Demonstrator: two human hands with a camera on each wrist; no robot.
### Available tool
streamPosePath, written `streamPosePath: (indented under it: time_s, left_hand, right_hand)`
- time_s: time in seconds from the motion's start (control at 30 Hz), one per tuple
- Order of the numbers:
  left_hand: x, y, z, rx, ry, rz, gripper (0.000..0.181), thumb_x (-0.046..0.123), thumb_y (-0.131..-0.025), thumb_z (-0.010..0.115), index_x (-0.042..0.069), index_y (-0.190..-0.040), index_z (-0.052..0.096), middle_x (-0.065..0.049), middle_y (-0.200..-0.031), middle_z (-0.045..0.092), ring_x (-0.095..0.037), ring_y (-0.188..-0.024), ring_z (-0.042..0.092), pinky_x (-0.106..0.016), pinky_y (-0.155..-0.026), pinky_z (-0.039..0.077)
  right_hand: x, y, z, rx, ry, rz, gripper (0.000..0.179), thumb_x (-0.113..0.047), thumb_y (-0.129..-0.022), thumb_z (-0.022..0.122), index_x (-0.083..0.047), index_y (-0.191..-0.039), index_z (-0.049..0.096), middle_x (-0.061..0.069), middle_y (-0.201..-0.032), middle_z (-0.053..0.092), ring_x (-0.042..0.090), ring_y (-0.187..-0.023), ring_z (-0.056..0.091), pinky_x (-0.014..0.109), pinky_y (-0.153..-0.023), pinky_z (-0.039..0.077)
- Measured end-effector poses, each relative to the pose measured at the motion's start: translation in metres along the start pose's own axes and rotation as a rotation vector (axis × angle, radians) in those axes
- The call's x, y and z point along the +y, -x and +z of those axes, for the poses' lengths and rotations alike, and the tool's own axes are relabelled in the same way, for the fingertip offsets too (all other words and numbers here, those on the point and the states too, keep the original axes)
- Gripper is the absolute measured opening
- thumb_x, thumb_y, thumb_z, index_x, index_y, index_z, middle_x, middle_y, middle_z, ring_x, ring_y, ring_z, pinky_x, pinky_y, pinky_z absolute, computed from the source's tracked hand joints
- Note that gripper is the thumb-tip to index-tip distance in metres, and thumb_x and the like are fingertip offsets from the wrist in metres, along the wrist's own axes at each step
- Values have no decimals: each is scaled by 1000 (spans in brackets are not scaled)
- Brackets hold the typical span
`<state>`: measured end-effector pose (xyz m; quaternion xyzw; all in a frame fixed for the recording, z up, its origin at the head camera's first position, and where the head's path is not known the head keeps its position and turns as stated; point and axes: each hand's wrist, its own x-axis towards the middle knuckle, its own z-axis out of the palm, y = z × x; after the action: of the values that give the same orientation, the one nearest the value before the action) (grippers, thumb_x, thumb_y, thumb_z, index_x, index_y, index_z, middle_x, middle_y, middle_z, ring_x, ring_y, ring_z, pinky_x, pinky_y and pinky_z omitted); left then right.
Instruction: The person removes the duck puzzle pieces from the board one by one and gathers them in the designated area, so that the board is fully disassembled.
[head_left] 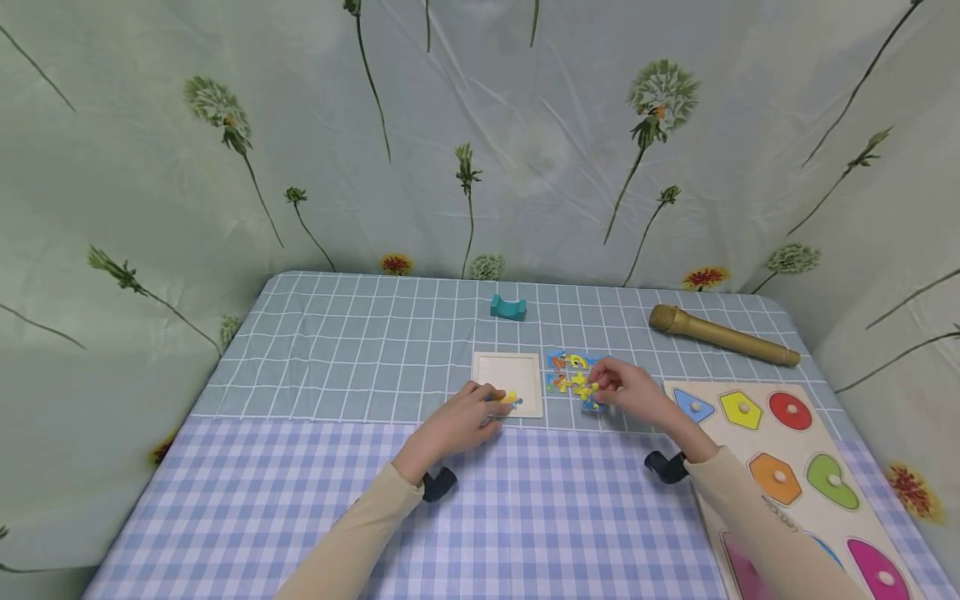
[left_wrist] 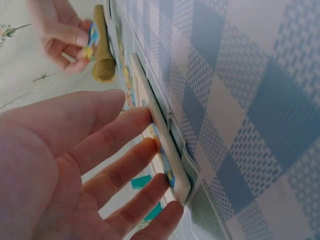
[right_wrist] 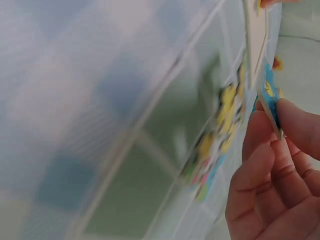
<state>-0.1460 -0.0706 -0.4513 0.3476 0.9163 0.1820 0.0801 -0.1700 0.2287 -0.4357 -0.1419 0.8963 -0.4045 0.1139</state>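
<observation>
A shallow wooden puzzle tray [head_left: 517,372] lies near the middle of the table, with a yellow and blue jigsaw piece [head_left: 513,400] in its near part. My left hand [head_left: 459,418] reaches over the tray's near left corner. In the left wrist view its extended fingers [left_wrist: 132,156] rest at the tray's edge, against the piece lying inside. Thumb and fingers of my right hand [head_left: 632,390] pinch a blue and yellow jigsaw piece [right_wrist: 270,95], held above the table. Several colourful jigsaw pieces [head_left: 567,362] lie between the tray and that hand.
On the right a wooden shape board [head_left: 765,442] with knobbed colourful shapes lies under my right forearm. A gold microphone [head_left: 723,336] lies behind it. A teal curved block [head_left: 508,308] stands beyond the tray. Floral cloth [head_left: 540,167] hangs at the table's back edge.
</observation>
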Motion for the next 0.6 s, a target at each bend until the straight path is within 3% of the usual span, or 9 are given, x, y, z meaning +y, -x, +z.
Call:
streamPosePath:
  time_s: [0.27, 0.43, 0.6]
  left_hand:
    - [0, 1, 0, 3, 3, 1, 31, 19, -95, 60, 10, -124, 66, -8, -131, 55, -26, -110, 48, -39, -92, 43]
    - [0, 1, 1, 1, 4, 1, 31, 20, -96, 59, 10, -124, 65, -9, -131, 55, -27, -110, 48, -39, -92, 43]
    - [0, 1, 0, -4, 8, 0, 32, 20, -95, 59, 10, -125, 65, -9, -131, 54, -27, -110, 47, -39, -92, 43]
  right_hand:
    - [18, 17, -8, -52, -14, 110, 13, 7, -83, 64, 3, -95, 60, 5, -80, 50, 19, -71, 47, 25, -55, 42]
    - [22, 20, -5, -42, 31, 118, 13, 5, -83, 66, 1, -94, 61, 4, -80, 50, 18, -71, 48, 26, -57, 41]
    - [20, 18, 1, 7, 165, 76, 12, 3, -82, 68, 0, -91, 60, 2, -74, 52, 16, -68, 47, 27, -58, 40]
